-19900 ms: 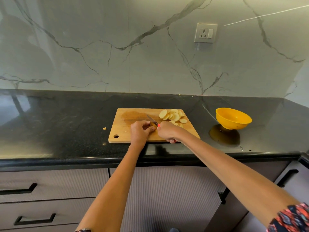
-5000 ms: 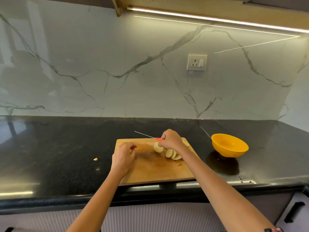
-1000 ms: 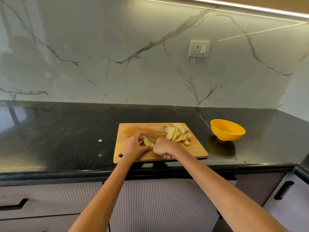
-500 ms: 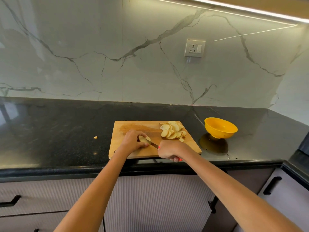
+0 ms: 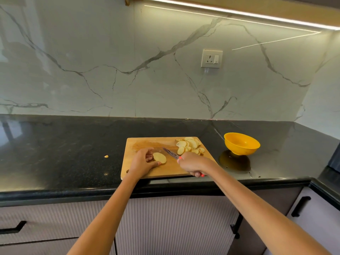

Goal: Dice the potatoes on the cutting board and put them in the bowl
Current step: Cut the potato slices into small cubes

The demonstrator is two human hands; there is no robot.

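Note:
A wooden cutting board [image 5: 139, 142] lies on the black counter. On its middle lies a potato piece [image 5: 159, 157], cut face up, held between the thumb and fingers of my left hand [image 5: 142, 162]. My right hand [image 5: 191, 163] grips the red handle of a knife [image 5: 170, 153]; the blade points up-left, just right of the potato piece. A pile of several potato slices [image 5: 189, 145] sits at the board's far right corner. The yellow bowl [image 5: 241, 143] stands on the counter to the right of the board.
A small potato scrap [image 5: 106, 156] lies on the counter left of the board. A marble wall with a power socket [image 5: 211, 58] rises behind. Cabinet drawers and doors with black handles sit below the counter edge.
The knife blade has lifted off the potato piece and moved right of it. The potato's cut face now shows in full beside my left hand.

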